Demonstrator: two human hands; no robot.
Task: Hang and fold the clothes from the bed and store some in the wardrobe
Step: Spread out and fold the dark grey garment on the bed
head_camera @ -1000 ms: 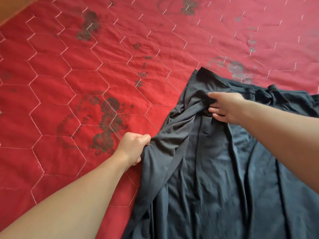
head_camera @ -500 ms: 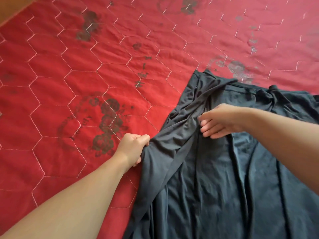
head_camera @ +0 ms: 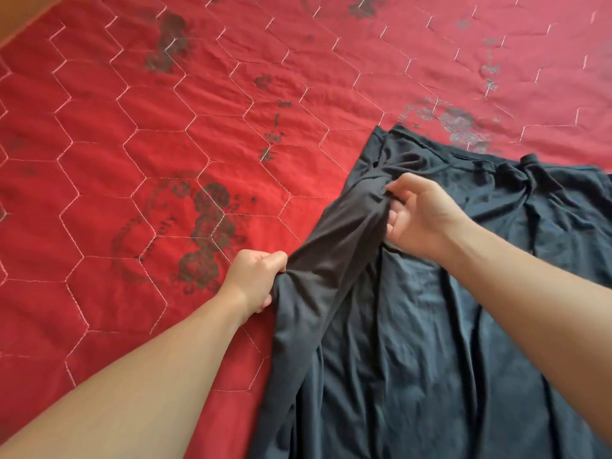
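Gripping a dark grey garment (head_camera: pixel 430 342) spread on the red quilt (head_camera: pixel 165 144).
Its long axis runs from the viewer toward the quilt's far side, perhaps waistband farthest. Left hand (head_camera: pixel 253 281) clenches its left edge; right hand (head_camera: pixel 420 217) pinches a raised fold between.

2 bare forearms enter from the lower edge, each uncovered from the frame edge to the wrist, with no sleeve showing. The left hand (head_camera: pixel 253 278) and the right hand (head_camera: pixel 422 217) are bare too: no glove, ring, watch or bracelet on either. Short, unpainted nails show on the right hand's fingers (head_camera: pixel 395 223).
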